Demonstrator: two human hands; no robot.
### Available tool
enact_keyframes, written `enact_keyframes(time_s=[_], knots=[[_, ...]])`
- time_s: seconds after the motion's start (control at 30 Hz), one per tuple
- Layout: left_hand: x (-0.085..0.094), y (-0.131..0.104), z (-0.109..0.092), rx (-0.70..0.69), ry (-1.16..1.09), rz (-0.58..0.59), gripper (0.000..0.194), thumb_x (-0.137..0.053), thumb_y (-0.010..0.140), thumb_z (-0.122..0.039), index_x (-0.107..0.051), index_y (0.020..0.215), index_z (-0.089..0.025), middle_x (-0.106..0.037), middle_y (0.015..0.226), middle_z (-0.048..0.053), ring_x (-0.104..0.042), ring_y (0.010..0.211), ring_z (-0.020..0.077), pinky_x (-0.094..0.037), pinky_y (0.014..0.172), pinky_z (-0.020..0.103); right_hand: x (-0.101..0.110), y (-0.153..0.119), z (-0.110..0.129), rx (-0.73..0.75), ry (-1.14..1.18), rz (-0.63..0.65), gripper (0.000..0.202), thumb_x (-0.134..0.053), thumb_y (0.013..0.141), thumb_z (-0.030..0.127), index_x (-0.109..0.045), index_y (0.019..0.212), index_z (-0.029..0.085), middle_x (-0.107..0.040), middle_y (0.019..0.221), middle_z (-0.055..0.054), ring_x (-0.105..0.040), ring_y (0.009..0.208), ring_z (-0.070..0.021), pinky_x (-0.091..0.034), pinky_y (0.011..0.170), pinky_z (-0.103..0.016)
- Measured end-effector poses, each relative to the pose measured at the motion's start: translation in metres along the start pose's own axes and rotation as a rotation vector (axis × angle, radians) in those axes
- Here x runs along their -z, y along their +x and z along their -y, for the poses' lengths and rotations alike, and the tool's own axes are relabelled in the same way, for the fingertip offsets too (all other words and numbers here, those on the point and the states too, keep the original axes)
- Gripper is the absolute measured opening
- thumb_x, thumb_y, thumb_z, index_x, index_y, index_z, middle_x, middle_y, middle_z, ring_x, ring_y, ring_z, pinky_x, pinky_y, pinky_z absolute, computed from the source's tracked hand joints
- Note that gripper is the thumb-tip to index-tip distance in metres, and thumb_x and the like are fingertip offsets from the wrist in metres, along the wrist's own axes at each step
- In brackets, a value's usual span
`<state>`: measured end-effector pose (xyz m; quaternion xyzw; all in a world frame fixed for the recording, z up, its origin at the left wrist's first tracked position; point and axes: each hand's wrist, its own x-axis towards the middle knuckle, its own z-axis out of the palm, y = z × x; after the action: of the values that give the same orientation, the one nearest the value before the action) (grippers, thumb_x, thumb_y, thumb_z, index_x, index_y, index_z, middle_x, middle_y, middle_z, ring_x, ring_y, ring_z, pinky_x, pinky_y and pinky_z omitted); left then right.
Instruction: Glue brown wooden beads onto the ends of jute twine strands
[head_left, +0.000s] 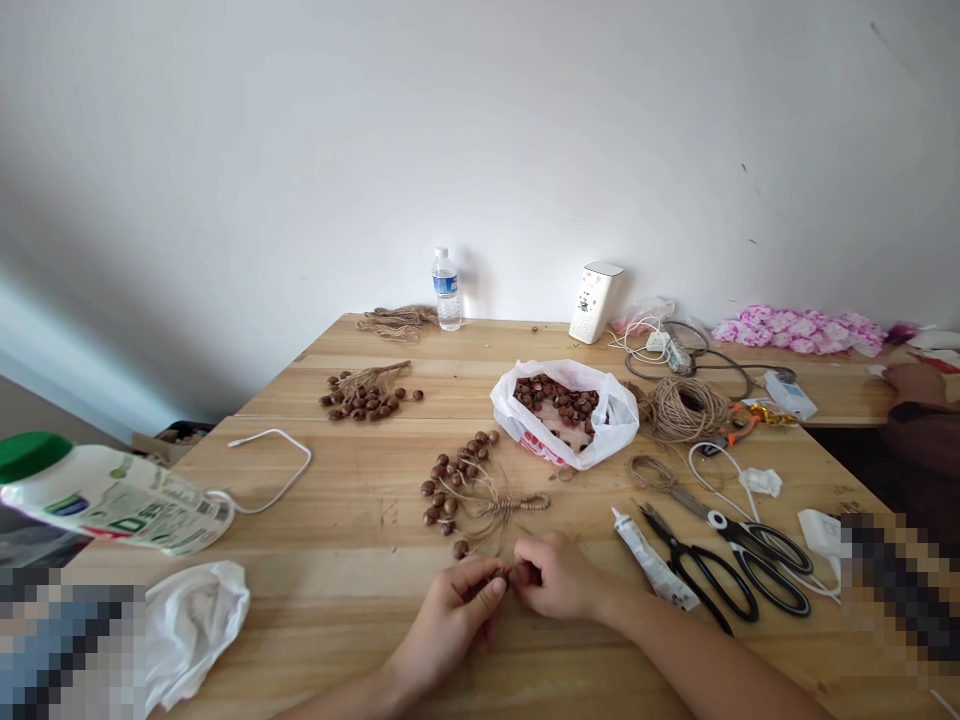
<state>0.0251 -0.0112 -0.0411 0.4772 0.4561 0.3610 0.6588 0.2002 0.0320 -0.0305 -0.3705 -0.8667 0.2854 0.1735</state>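
bottom ctr: l hand (454,605) pinches dark bead (504,577); r hand (559,578) closed beside, contents unclear. bead prob. light, slippery, take by sides; knotted cord (525,503) above, looks soft.

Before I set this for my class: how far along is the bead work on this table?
Apparently done: the back-left bunch of round brown beads on tan twine. In hand: the left hand pinches a small dark piece, the closed right hand beside it, near a knotted tan cord with beaded strands fanned out. Perhaps left: loose brown beads in the white plastic bag. I'd judge it partway.
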Motion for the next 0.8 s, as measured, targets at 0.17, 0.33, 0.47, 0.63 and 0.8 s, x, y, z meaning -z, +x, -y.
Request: enact_keyframes(time_s=[0.17, 0.33, 0.47, 0.63, 0.8], knots=[[0.0002, 0.0002, 0.0003, 0.003, 0.004, 0.000, 0.038, -0.056, 0.076, -0.048, -0.063, 0.088, -0.012, -0.046, 0.052, -0.005, -0.044, 0.040, 0.0080, -0.034, 0.036, 0.020, 0.0007, 0.0001, 0.0011, -0.011, 0.015, 0.001, 0.013, -0.056, 0.069, 0.013, -0.047, 0.061, 0.018, -0.052, 0.056, 0.004, -0.047, 0.050, -0.0091, -0.031, 0.047, -0.018], [-0.0002, 0.0002, -0.0018, -0.012, 0.023, 0.009, 0.037, -0.055, 0.077, -0.048, -0.062, 0.083, -0.012, -0.045, 0.051, -0.005, -0.044, 0.039, 0.0077, -0.033, 0.036, 0.019, 0.0012, 0.0003, 0.0012, -0.013, 0.017, 0.010, 0.013, -0.056, 0.068, 0.012, -0.047, 0.062, 0.018, -0.052, 0.057, 0.004, -0.047, 0.051, -0.0091, -0.032, 0.048, -0.018], [0.0007, 0.0002, -0.0003, -0.021, 0.030, 0.014, 0.035, -0.054, 0.078, -0.047, -0.062, 0.082, -0.013, -0.045, 0.051, -0.004, -0.044, 0.039, 0.0078, -0.032, 0.036, 0.019, 0.0014, 0.0001, 0.0013, -0.008, 0.014, 0.006, 0.012, -0.055, 0.069, 0.012, -0.048, 0.062, 0.018, -0.053, 0.057, 0.004, -0.047, 0.051, -0.0092, -0.032, 0.048, -0.018], [0.0006, 0.0003, -0.0010, -0.028, 0.036, 0.009, 0.035, -0.054, 0.079, -0.046, -0.062, 0.082, -0.013, -0.045, 0.054, -0.004, -0.043, 0.040, 0.0074, -0.033, 0.036, 0.019, 0.0019, -0.0001, 0.0020, -0.002, 0.006, -0.005, 0.012, -0.055, 0.069, 0.012, -0.048, 0.061, 0.018, -0.053, 0.056, 0.004, -0.047, 0.051, -0.0095, -0.031, 0.048, -0.018], [-0.0014, -0.0008, -0.0060, -0.016, 0.026, -0.008, 0.038, -0.056, 0.076, -0.048, -0.064, 0.086, -0.012, -0.046, 0.057, -0.004, -0.044, 0.040, 0.0073, -0.033, 0.036, 0.019, 0.0032, 0.0002, 0.0033, -0.018, -0.001, 0.014, 0.013, -0.055, 0.069, 0.012, -0.047, 0.061, 0.018, -0.053, 0.057, 0.004, -0.049, 0.052, -0.0098, -0.032, 0.048, -0.018]])
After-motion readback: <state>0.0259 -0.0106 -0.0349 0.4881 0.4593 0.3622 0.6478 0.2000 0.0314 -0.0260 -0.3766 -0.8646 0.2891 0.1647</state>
